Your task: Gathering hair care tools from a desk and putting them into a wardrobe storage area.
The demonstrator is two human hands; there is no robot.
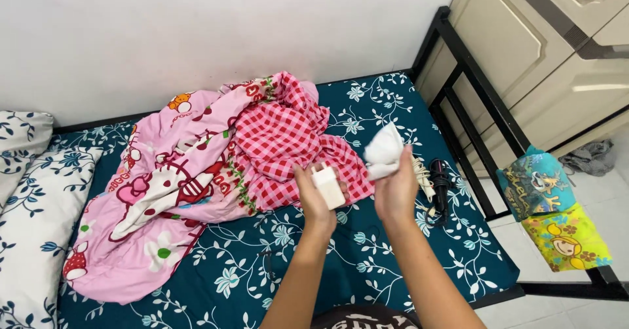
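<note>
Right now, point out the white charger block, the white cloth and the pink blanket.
white charger block (328, 186), head view, on its flat face in the left hand.
white cloth (383, 151), head view, on its bunched middle above the right hand.
pink blanket (170, 191), head view, on its crumpled centre.

No packages, labels, signs or screens in view anywhere on bed or beside it.

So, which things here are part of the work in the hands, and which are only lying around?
In hand:
- left hand holds a small white block, like a charger plug
- right hand holds a crumpled white cloth

Lying about:
- pink blanket on the bed sheet
- black cable and pale cord
- pillows
- two colourful bags on the bed frame
</note>
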